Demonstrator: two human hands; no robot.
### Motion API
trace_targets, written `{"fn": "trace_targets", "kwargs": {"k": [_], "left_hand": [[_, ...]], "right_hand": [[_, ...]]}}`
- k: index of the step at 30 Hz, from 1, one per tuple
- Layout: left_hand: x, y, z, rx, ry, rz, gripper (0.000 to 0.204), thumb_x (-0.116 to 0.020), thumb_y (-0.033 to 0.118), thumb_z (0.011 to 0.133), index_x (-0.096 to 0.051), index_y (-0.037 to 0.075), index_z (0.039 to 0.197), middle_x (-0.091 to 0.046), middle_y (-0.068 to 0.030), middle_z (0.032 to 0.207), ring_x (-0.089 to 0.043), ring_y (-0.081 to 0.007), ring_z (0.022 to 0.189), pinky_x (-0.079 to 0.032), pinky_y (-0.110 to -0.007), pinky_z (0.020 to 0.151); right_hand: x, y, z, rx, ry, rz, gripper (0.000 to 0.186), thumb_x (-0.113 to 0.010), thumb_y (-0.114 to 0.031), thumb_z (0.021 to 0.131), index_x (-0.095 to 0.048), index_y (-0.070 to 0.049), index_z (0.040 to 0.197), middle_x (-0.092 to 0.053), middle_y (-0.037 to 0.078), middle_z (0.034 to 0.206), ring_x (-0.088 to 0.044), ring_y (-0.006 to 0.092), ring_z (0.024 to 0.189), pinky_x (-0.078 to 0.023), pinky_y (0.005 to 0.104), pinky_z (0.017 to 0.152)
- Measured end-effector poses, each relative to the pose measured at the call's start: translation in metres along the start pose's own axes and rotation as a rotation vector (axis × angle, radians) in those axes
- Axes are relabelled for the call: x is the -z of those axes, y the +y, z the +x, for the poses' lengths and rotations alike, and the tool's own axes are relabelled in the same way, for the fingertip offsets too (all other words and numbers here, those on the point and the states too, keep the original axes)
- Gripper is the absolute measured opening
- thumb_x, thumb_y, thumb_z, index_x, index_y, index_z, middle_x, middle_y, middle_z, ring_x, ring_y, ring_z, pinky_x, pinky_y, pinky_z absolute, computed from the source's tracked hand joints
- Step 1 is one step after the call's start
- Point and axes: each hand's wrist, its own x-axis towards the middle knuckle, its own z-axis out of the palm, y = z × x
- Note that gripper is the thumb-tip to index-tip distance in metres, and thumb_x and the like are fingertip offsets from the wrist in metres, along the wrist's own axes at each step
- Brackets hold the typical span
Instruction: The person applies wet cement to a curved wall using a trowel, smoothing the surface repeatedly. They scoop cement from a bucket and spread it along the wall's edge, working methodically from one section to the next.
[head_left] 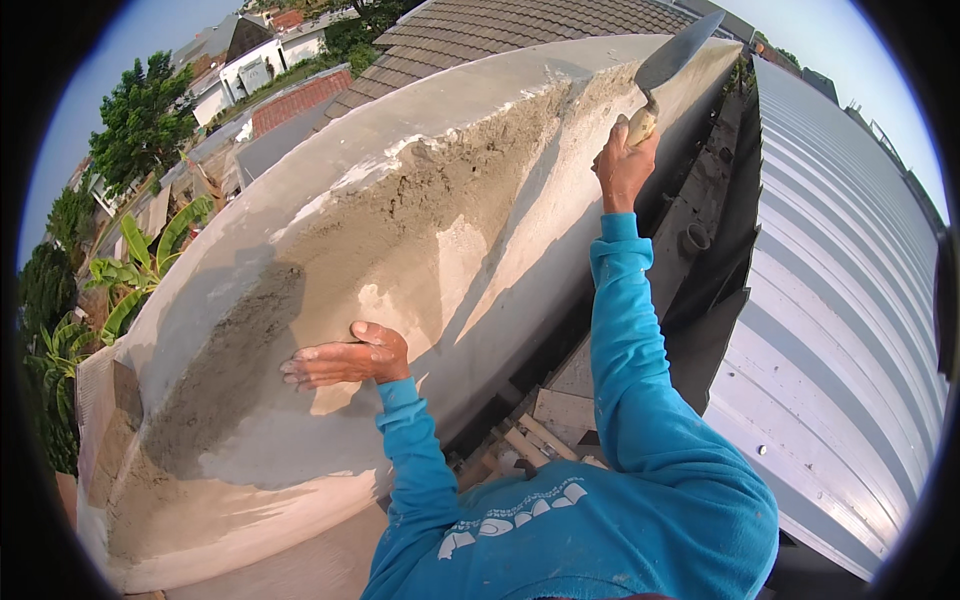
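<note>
My right hand (627,162) is closed round the handle of a pointed trowel (679,52), which is raised near the far right end of a pale wall (600,210). The metal blade points up and to the right. Over the wall's upper part spreads a rough band of grey-brown wet mortar (400,200), with smoother patches below it. My left hand (350,356) is held out flat at the wall's lower middle, fingers together and thumb apart, with nothing in it. Whether its fingers touch the surface, I cannot tell.
To the right lies a corrugated metal roof (830,330), with a dark gutter strip (700,240) between it and the wall. Several pipes (530,440) run low in front of me. A tiled roof (480,50) rises beyond the wall; banana leaves (150,250) stand at left.
</note>
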Motion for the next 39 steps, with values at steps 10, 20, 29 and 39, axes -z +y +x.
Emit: {"fn": "trace_targets", "kwargs": {"k": [10, 20, 29, 39], "left_hand": [[-0.009, -0.01, -0.005, -0.042, 0.023, 0.012, 0.077, -0.031, 0.041, 0.105, 0.0, -0.008, 0.156, 0.001, -0.0335, 0.161, 0.005, -0.0523, 0.149, 0.004, -0.065, 0.116], [-0.008, -0.005, -0.007, -0.032, 0.008, 0.008, 0.078, -0.03, 0.041, 0.105, 0.0, -0.009, 0.156, 0.002, -0.0331, 0.161, 0.006, -0.0514, 0.149, 0.006, -0.065, 0.116], [-0.006, -0.005, -0.006, -0.067, -0.005, 0.012, 0.078, -0.03, 0.041, 0.104, 0.001, -0.009, 0.156, 0.003, -0.0332, 0.161, 0.007, -0.0506, 0.15, 0.006, -0.064, 0.116], [-0.007, -0.005, 0.003, -0.017, 0.013, -0.017, 0.079, -0.031, 0.043, 0.104, 0.002, -0.006, 0.156, 0.005, -0.0318, 0.162, 0.009, -0.0513, 0.149, 0.006, -0.066, 0.116]], "right_hand": [[-0.008, 0.022, -0.009, -0.104, -0.035, 0.035, 0.038, -0.06, -0.031, 0.096, -0.048, 0.003, 0.109, -0.064, 0.015, 0.068, -0.065, 0.023, 0.049, -0.054, 0.0354, 0.044], [0.0, 0.019, -0.012, -0.102, -0.008, -0.14, 0.034, -0.061, -0.028, 0.095, -0.049, 0.002, 0.104, -0.064, 0.017, 0.072, -0.066, 0.0243, 0.051, -0.054, 0.0372, 0.045], [-0.002, 0.044, 0.008, -0.206, -0.057, -0.109, 0.038, -0.062, -0.03, 0.094, -0.049, 0.003, 0.107, -0.064, 0.016, 0.071, -0.065, 0.024, 0.05, -0.055, 0.0358, 0.047], [0.006, 0.118, -0.036, -0.45, -0.218, -0.035, 0.034, -0.061, -0.03, 0.094, -0.051, 0.002, 0.102, -0.062, 0.011, 0.069, -0.064, 0.022, 0.048, -0.053, 0.0371, 0.043]]}}
